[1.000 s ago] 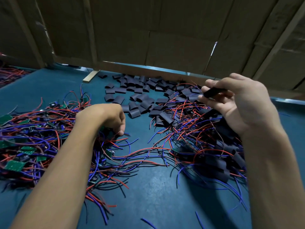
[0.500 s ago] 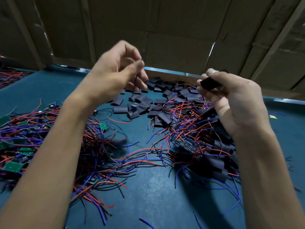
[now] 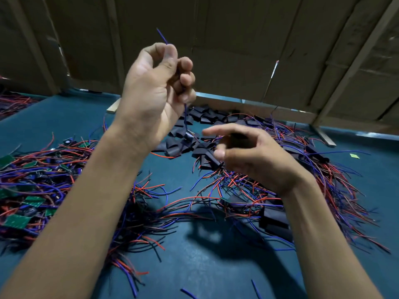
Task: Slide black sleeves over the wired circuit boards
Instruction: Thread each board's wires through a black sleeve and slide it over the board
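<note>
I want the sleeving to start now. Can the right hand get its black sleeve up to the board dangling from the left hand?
Probably yes: the board hangs free just beside the right hand, nothing between.

a wired circuit board (image 3: 188, 135) hangs by its blue wire (image 3: 185, 113) above the teal table (image 3: 216, 266), small and dark, its detail blurred. bare green boards with red and blue wires (image 3: 32, 186) lie tangled on the table's left part. loose black sleeves (image 3: 200, 117), short flattened tubes, are heaped at the table's far middle. one black sleeve (image 3: 238, 140) is held above the table, blurred. sleeved boards (image 3: 275, 219) lie among wires on the table's right part.
</note>
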A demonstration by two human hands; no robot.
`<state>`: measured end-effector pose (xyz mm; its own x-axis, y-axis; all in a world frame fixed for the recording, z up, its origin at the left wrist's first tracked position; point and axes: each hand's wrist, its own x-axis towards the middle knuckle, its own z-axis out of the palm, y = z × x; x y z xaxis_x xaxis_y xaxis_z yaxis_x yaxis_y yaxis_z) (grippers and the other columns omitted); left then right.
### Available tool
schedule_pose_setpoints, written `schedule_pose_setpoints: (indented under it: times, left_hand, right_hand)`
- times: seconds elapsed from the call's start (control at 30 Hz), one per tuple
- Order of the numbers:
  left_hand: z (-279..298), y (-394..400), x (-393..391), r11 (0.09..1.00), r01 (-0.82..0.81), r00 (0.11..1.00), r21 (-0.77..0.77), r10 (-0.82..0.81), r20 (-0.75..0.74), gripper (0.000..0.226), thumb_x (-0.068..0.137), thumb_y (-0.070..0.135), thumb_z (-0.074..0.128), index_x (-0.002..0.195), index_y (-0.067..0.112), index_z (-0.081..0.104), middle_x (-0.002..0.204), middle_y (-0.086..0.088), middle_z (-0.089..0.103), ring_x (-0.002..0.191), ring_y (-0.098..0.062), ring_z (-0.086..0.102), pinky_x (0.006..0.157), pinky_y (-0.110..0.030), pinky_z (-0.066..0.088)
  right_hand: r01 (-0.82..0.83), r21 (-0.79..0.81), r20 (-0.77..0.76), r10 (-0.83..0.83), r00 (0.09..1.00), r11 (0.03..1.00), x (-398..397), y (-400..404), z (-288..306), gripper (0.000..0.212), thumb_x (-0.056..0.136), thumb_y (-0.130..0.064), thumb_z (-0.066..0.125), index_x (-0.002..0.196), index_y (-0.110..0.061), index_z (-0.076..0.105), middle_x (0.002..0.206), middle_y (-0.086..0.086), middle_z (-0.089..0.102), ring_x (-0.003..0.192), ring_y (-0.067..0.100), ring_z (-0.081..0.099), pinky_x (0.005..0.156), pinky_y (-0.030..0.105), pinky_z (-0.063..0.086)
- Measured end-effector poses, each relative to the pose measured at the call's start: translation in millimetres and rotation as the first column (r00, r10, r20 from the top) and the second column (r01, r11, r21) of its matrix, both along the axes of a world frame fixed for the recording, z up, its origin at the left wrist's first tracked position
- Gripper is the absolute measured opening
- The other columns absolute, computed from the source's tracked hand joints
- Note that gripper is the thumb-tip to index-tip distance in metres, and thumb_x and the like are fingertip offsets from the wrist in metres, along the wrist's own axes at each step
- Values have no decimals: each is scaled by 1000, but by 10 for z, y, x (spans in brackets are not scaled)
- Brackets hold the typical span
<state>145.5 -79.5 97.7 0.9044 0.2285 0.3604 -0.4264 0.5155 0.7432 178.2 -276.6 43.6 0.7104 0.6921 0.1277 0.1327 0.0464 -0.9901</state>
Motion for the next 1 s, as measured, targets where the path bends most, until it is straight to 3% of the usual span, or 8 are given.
schedule_pose_setpoints:
  times: [0.1,0.23,0.33,0.43,0.57,0.67,0.83,1.0]
  left_hand:
    - [0,15,6,991,41,998,-125,-45,-34,12,108,14,43,96,16,44,75,0,58,57,-6,50,52,-21,35]
    - [34,44,5,958,99,993,-268,-113,-38,14,107,14,44,93,16,45,73,0,57,56,-6,47,53,-20,32]
    - [47,71,9,928,136,987,-347,-158,-36,16,106,14,45,91,16,46,72,1,56,56,-5,45,53,-18,31]
    - [35,69,17,903,144,983,-404,-178,-48,14,106,16,46,92,16,46,72,1,56,54,-5,46,50,-18,33]
    - [21,69,9,943,64,989,-326,-103,-102,12,106,22,47,95,20,45,75,2,57,53,-6,45,49,-19,31]
    - [15,35,0,983,29,987,-183,-57,-150,14,106,23,47,93,22,45,74,5,57,51,-5,42,48,-19,28]
    - [6,-90,-5,988,106,981,-108,-122,-151,16,106,19,49,89,18,48,73,3,60,52,-3,42,49,-17,29]
    - [-10,-238,2,975,196,969,-103,-209,-131,11,105,18,48,96,16,53,79,2,70,65,-5,62,53,-18,42]
  right_hand:
    - [-26,-144,167,50,985,989,-22,15,31,42,81,-7,80,119,-25,74,78,0,59,71,12,50,64,19,42]
    - [167,-194,222,-123,967,967,-3,-34,83,17,89,-16,77,106,-17,76,65,-7,52,54,7,43,50,17,35]
    - [35,-387,209,50,977,921,-44,-113,118,19,88,-18,77,106,-25,79,66,5,41,56,12,36,48,21,31]
    - [-80,-434,163,165,973,898,-99,-135,177,15,90,-25,77,104,-24,80,64,3,44,55,14,34,47,22,30]
    - [-198,-338,148,260,954,920,-170,-73,226,24,83,-28,79,106,-23,79,60,-1,39,55,19,29,51,25,26]
    - [-53,-163,287,99,953,985,-201,-7,246,18,82,-25,83,100,-23,79,64,8,39,57,19,31,51,22,27]
    - [216,76,274,-228,934,974,-175,121,176,17,88,-22,78,76,-21,67,59,-1,52,48,12,37,44,19,28]
    - [370,171,209,-401,892,913,-118,157,159,7,92,-19,75,87,-15,71,63,3,66,42,5,43,42,17,30]
